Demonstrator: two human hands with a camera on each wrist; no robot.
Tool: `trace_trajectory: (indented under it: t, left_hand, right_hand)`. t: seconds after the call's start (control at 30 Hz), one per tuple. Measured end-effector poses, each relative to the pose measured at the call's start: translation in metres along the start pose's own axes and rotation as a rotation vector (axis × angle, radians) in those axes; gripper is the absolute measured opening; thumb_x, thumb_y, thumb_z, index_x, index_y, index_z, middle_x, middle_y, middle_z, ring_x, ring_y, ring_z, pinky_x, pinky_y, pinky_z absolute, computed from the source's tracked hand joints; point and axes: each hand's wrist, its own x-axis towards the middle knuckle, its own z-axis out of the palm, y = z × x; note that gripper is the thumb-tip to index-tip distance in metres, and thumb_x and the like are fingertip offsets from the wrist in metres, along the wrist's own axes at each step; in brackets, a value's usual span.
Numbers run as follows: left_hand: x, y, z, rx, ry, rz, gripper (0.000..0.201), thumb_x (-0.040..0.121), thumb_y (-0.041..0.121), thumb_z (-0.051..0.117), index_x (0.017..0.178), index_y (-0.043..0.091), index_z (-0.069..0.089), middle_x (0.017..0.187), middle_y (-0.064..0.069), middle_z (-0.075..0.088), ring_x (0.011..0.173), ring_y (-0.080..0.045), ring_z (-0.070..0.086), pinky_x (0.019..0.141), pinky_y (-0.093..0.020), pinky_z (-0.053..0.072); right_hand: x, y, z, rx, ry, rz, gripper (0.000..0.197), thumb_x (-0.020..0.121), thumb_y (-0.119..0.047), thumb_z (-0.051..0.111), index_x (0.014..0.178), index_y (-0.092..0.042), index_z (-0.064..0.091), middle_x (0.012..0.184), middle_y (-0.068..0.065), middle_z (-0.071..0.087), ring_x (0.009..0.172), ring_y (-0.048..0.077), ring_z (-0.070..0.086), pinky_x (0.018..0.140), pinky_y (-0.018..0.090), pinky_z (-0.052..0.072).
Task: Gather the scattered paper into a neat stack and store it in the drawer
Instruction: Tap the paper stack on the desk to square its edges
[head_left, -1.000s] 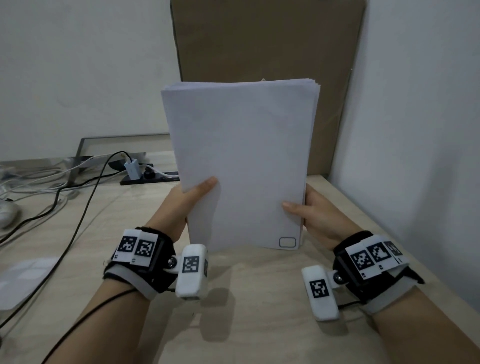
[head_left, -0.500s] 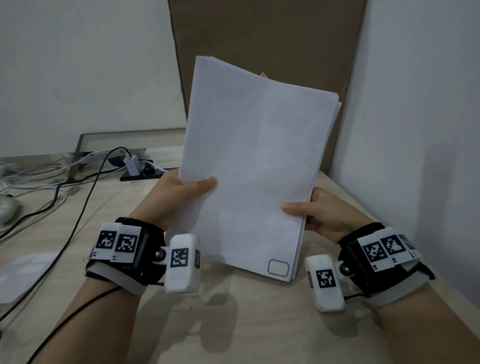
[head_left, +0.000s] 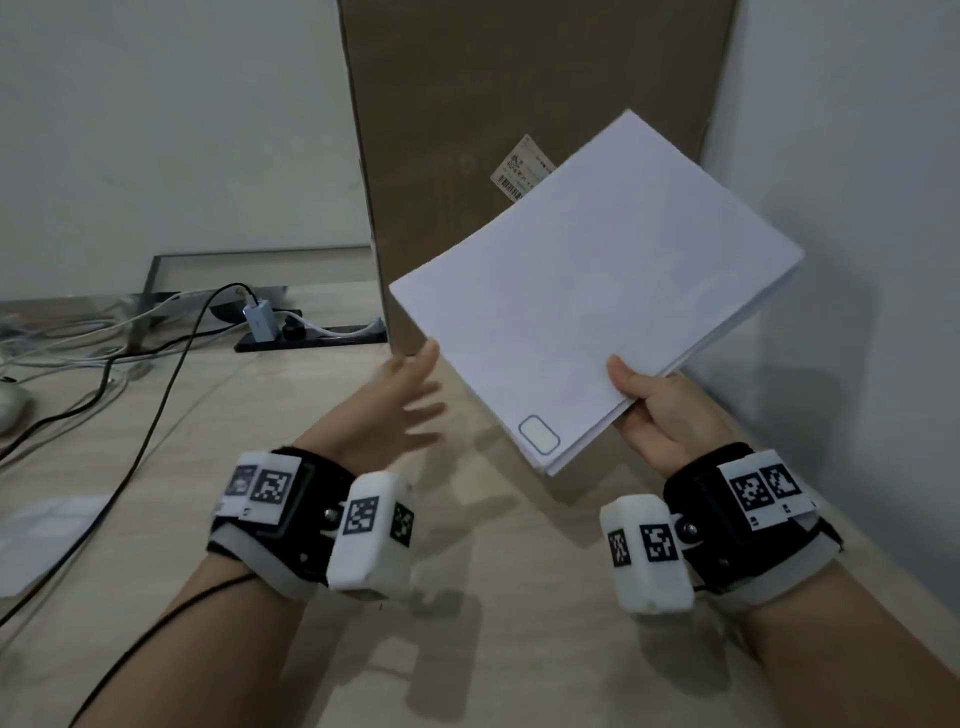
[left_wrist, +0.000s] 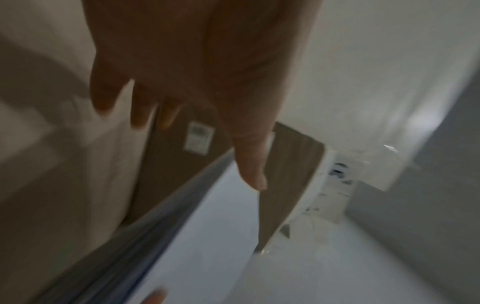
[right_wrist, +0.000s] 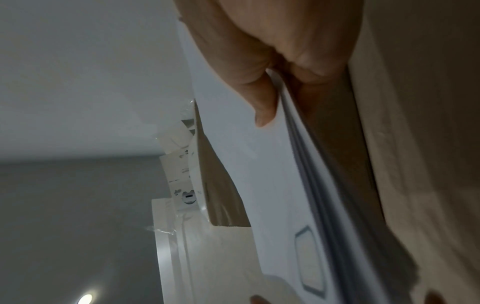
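Paper stack (head_left: 597, 291) is held in the air above the right side of the wooden desk (head_left: 467, 623), in front of a tall cardboard box (head_left: 519, 104) and close to the right wall. The stack is tilted, with one corner pointing up and right; edges are mostly aligned, with slight fanning seen along the lower right edge. A small rounded rectangle is printed near the bottom corner of the top sheet.

Stack is gripped by the right hand (head_left: 660, 410) alone: the thumb is pressed on the top sheet near the lower right edge, and the other fingers are curled underneath. In the right wrist view the thumb is seen clamped onto the sheets, with the sheet edges visible beside it.

Left hand (head_left: 400, 410) is kept off the paper, just left of the stack's lower left edge. Its fingers are spread and nearly straight, and nothing is held. Whether a fingertip touches the paper edge cannot be told; the hand is blurred in both views.

At the far left of the desk, cables (head_left: 130, 374) and a power strip (head_left: 311, 338) with a plugged adapter are seen. A white sheet (head_left: 41, 525) is lying flat at the desk's left edge.
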Motion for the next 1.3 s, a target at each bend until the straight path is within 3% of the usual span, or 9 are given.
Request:
trace_trajectory:
  t: [0.13,0.27,0.4,0.5,0.67,0.8,0.97,1.17,1.3]
  left_hand:
    - [-0.002,-0.017,0.034,-0.183,-0.214,0.055,0.065,0.085,0.049,0.058,0.142,0.022,0.043,0.141,-0.008,0.053,0.121,-0.024,0.057,0.101,-0.042,0.046]
    - [-0.003,-0.019,0.044,-0.326,-0.122,0.199,0.043,0.097,0.013,0.051,0.140,0.008,0.046,0.133,-0.012,0.060,0.120,-0.030,0.058,0.095,-0.039,0.052]
    - [-0.003,-0.011,0.029,-0.273,-0.027,0.249,0.041,0.095,0.001,0.049,0.135,0.004,0.049,0.130,-0.015,0.061,0.116,-0.032,0.061,0.091,-0.039,0.054]
    - [-0.004,-0.001,0.009,-0.228,0.078,0.288,0.035,0.091,-0.003,0.053,0.126,0.002,0.056,0.119,-0.014,0.067,0.098,-0.026,0.069,0.080,-0.035,0.059]
    - [-0.003,0.007,-0.026,-0.164,0.167,0.338,0.029,0.087,-0.004,0.057,0.115,0.004,0.061,0.103,-0.006,0.074,0.086,-0.020,0.073,0.065,-0.028,0.058]
    - [-0.006,0.012,-0.043,-0.060,0.199,0.397,0.035,0.084,-0.003,0.062,0.117,0.006,0.062,0.110,-0.007,0.072,0.094,-0.023,0.071,0.076,-0.034,0.058]
    - [-0.006,0.011,-0.040,0.076,0.217,0.431,0.022,0.083,-0.004,0.064,0.101,0.009,0.067,0.092,0.000,0.075,0.083,-0.019,0.071,0.076,-0.036,0.056]
    - [0.000,0.007,-0.041,0.042,0.222,0.419,0.027,0.081,0.000,0.068,0.106,0.010,0.067,0.104,-0.006,0.073,0.095,-0.026,0.069,0.081,-0.038,0.055]
    - [0.003,0.005,-0.049,0.013,0.163,0.404,0.043,0.079,0.014,0.074,0.120,0.011,0.062,0.112,-0.006,0.071,0.102,-0.025,0.068,0.077,-0.033,0.056]
  right_hand:
    - [-0.005,0.008,0.005,0.075,-0.042,0.032,0.026,0.089,-0.004,0.057,0.114,-0.006,0.061,0.113,0.009,0.069,0.096,0.019,0.069,0.077,0.030,0.059]
    - [-0.009,0.020,0.013,0.057,-0.154,0.038,0.026,0.086,-0.004,0.058,0.112,-0.005,0.062,0.111,0.009,0.071,0.098,0.019,0.070,0.079,0.030,0.059]
    - [-0.007,0.009,0.011,-0.011,-0.173,0.010,0.023,0.069,-0.002,0.066,0.092,-0.002,0.069,0.095,0.011,0.074,0.088,0.019,0.072,0.077,0.029,0.059]
    - [0.002,-0.008,-0.003,0.057,-0.095,-0.051,0.023,0.077,0.003,0.063,0.096,-0.010,0.068,0.101,0.008,0.072,0.094,0.017,0.070,0.086,0.032,0.056]
    - [0.008,-0.025,-0.021,-0.153,-0.082,-0.098,0.034,0.080,0.003,0.063,0.112,-0.009,0.062,0.109,0.009,0.069,0.097,0.020,0.067,0.086,0.029,0.056]
    - [0.008,-0.022,-0.025,-0.462,-0.123,-0.065,0.080,0.048,-0.018,0.088,0.121,-0.003,0.059,0.113,0.013,0.070,0.099,0.025,0.069,0.083,0.032,0.058]
    - [0.006,-0.015,-0.019,-0.596,-0.112,-0.177,0.042,0.082,0.008,0.063,0.122,-0.004,0.058,0.106,0.004,0.070,0.090,0.013,0.069,0.069,0.017,0.057]
    - [0.009,-0.006,-0.018,-0.589,-0.102,-0.166,0.036,0.078,0.003,0.068,0.111,-0.010,0.062,0.110,0.006,0.069,0.097,0.019,0.067,0.080,0.027,0.055]
    - [0.010,-0.005,-0.017,-0.580,-0.144,-0.121,0.063,0.067,-0.010,0.074,0.126,-0.005,0.055,0.116,0.010,0.067,0.098,0.020,0.067,0.076,0.027,0.057]
